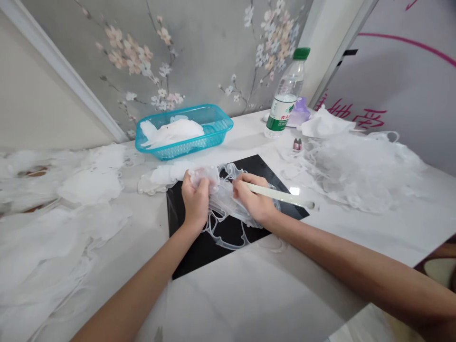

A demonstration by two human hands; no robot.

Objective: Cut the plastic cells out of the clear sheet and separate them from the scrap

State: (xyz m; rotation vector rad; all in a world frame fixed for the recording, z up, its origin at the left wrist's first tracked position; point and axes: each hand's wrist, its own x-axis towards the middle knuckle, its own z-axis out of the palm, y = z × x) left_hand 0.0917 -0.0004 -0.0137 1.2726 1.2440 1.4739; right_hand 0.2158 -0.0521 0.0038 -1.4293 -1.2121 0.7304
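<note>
My left hand (196, 197) is closed on a thin translucent white sheet piece (206, 176) with a scalloped edge, pinched between thumb and fingers. In my right hand (253, 197) is a white pen-like tool (281, 194); its dark tip touches or nearly touches the piece's right edge. Thin outline-shaped white offcuts (228, 244) lie under both hands on a black mat (185, 259). Just left of the mat's top is a stack of similar white pieces (167, 173). Part of the held piece is hidden by my fingers.
A blue plastic basket (228, 124) with white pieces stands at the back. Behind to the right are a water bottle (285, 97) and a small dark-tipped object (297, 144). Tangled white offcuts (370, 166) pile up at right; white sheets (46, 247) cover the table's left side.
</note>
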